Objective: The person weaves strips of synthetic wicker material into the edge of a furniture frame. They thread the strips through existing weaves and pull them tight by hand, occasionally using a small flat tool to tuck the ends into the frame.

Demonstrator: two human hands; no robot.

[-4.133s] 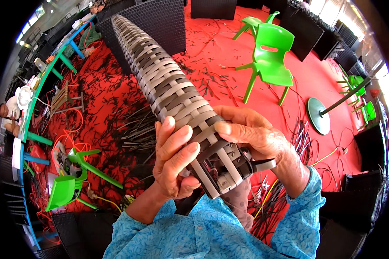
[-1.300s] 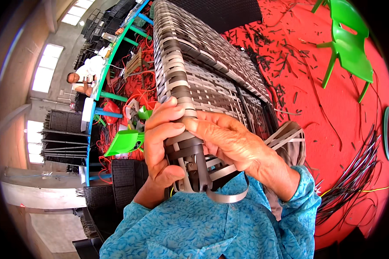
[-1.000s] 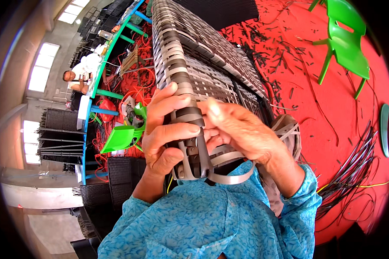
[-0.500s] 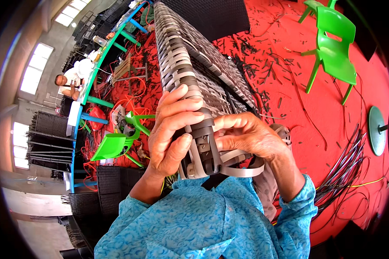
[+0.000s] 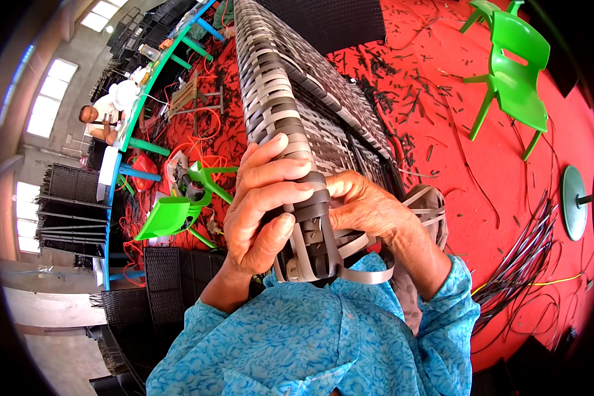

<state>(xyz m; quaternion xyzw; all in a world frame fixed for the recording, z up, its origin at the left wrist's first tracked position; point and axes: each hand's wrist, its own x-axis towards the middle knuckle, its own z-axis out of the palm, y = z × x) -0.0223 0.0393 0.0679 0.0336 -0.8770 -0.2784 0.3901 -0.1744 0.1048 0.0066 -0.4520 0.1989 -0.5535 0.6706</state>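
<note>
A long woven wicker furniture piece [image 5: 268, 76], made of flat grey and brown plastic strips, stretches away from my chest toward the far side. My left hand [image 5: 261, 198] is closed around its near end, the fingers lying over the rounded rim and the thumb at its side. On the other side of that rim, my right hand [image 5: 375, 208] is closed at the weave, thumb and index finger pinching a flat strip; the fingertips are partly hidden. Below the hands a loose strip [image 5: 369, 276] curls out in a loop, and several strip ends hang at the near end.
Strip scraps litter the red floor covering [image 5: 455, 178]. One green chair [image 5: 518, 72] stands far right, another green chair [image 5: 162, 221] at left. A bundle of long strips [image 5: 518, 264] lies at right. A person [image 5: 102, 119] sits by a long table [image 5: 135, 122] at left.
The near end of the woven piece and its loose loop sit slightly lower in view. My right hand has shifted a little left, still pinching. My left hand keeps its grip.
</note>
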